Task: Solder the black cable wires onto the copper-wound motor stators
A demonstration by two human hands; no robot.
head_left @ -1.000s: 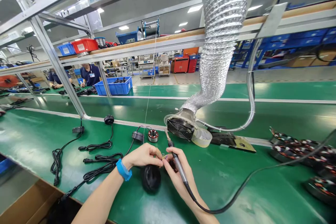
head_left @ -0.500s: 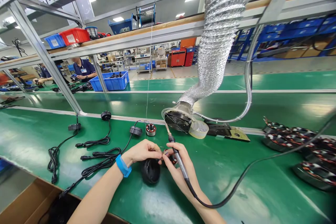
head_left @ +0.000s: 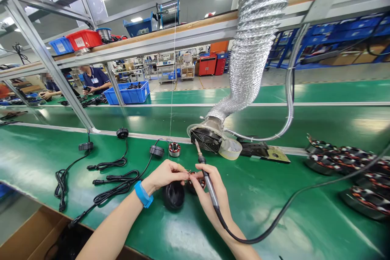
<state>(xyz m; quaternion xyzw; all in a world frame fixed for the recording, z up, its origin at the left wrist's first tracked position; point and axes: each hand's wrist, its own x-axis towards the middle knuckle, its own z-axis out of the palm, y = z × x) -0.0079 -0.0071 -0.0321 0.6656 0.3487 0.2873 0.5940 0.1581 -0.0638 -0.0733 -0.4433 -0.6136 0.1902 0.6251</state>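
My right hand (head_left: 215, 191) is closed, with a soldering iron (head_left: 209, 185) lying between thumb and fingers, its tip pointing up and away towards the fan. The thumb and fingertips of that hand also meet at a small wire end. My left hand (head_left: 169, 175), with a blue band on the wrist, pinches thin wire (head_left: 189, 172) close to the right fingertips. Partly hidden under the fingers is a wound stator (head_left: 192, 187) with copper coils. A round black housing (head_left: 173, 197) rests on the green bench just below my left hand.
A fume fan (head_left: 205, 140) on a foil duct stands ahead, beside a tape roll (head_left: 230, 150). Another stator (head_left: 174, 149) and black cable coils (head_left: 117, 187) lie left. Several stators (head_left: 338, 158) are piled right. The iron's cord (head_left: 274, 219) crosses the right side. Co-workers sit far left.
The soldering iron has tilted slightly and shifted a little to the right with my right hand. My fingertips have moved slightly, showing more of the stator. The view has shifted slightly.
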